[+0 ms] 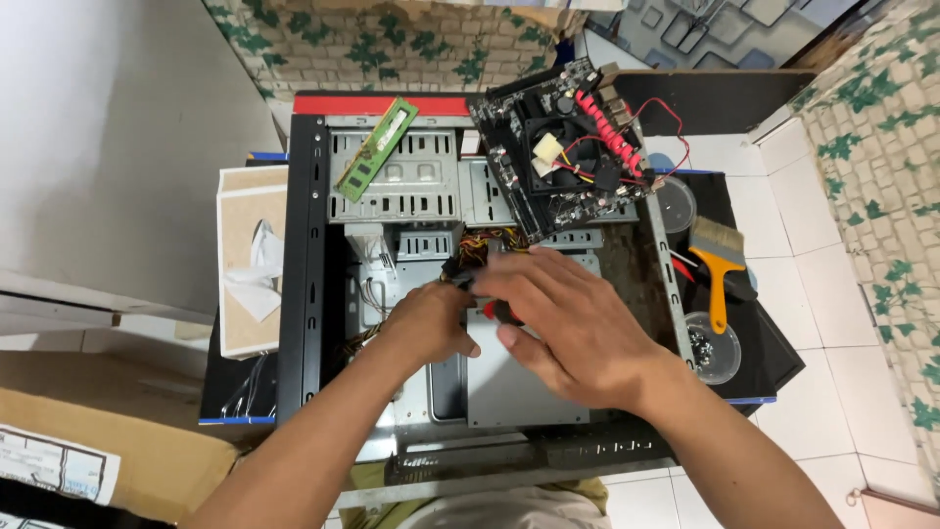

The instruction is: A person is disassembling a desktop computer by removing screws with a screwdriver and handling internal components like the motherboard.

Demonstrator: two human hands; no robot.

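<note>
White floor tiles spread out under an open computer case (305,274), which lies flat on its side with its insides showing. I use the case as my marker for everything else.

Over the middle of the case, two bare hands meet. The left hand (429,318) is curled into a loose fist, and I cannot tell what is inside it. The right hand (563,328) lies across it with bent fingers, pinching something small and red (499,312) with a dark tip. It looks like the handle of a small tool, but most of it is hidden. Just above the hands, still inside the case, sits a bunch of yellow and black wires (482,240).

On the top edge of the case rests a green memory stick (377,149). Beside it, on the top right corner of the case, a black motherboard (563,147) with a fan and red cables lies tilted.

To the right of the case lie a brush (720,264) with an orange handle and a clear round dish (713,348) of tiny screws. To the left of the case lies a tissue box (250,264).

I think the hands are busy with the wires or a small part deep in the case. The next move seems to need a firm pinch and slow, careful fingers, because the space is tight and the wires are close.
</note>
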